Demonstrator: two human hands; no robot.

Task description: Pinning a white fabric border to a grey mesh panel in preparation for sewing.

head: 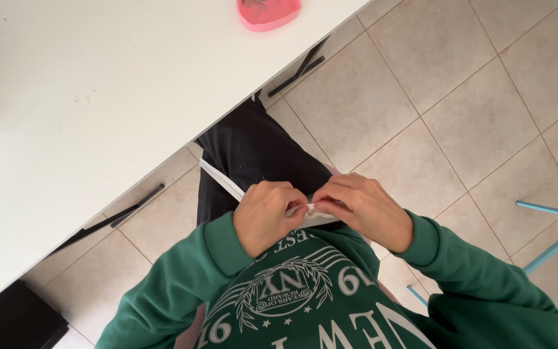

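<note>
Both hands meet just below the table (98,129) edge, over the lap. Left hand (265,216) is curled nearly closed, thumb and fingers pinching a small white piece (312,211) that shows in the narrow gap between the two hands. Right hand (364,210) is curled as tightly, its fingertips nipping the same piece from the other side, so the knuckles of the two hands almost touch. What the piece is I cannot tell; most of it is hidden by the fingers, and only a pale, thin edge shows.

A white strip (222,180) runs from the left hand up toward the table edge, lying across dark trousers (259,152). Whether it joins the pinched piece is unclear.

By the look of it, the step in hand is fine fingertip work on that piece, held close to the body against the green sweater (305,291). A next move would call for a steady two-sided pinch and small, careful motions, since the piece is small and largely covered.

On the table, well away from the hands at its far edge, sits a pink dish (268,13). Beside the table lies a tiled floor (460,97), with a blue frame (553,242) beyond the right arm.
</note>
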